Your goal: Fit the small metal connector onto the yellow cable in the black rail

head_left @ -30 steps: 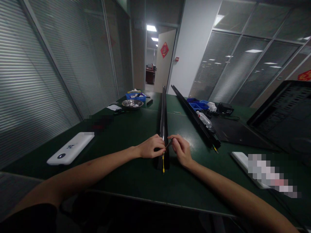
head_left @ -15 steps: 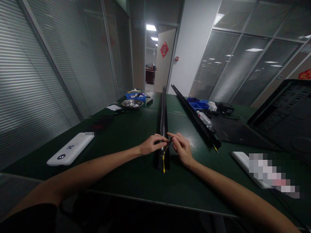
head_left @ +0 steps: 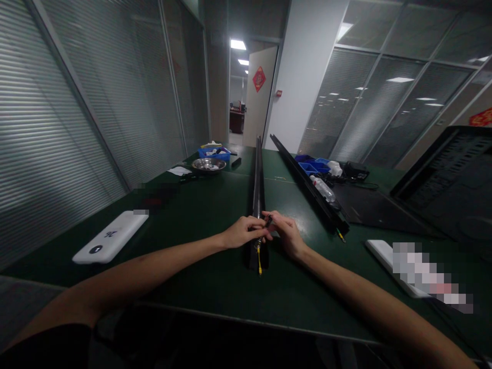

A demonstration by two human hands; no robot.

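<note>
Where left hand (head_left: 245, 231) meets right hand (head_left: 287, 234), one rail (head_left: 257, 189), one wire (head_left: 259, 259).

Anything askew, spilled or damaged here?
Nothing spilled or damaged. A yellow wire sticks out from the near end of the black rail, below the left hand and right hand; a clear bottle lies on its side beside the second rail.

Dim, ceiling-lit, edges fisheye-warped

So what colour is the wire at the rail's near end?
The wire is yellow; the head view shows it.
</note>
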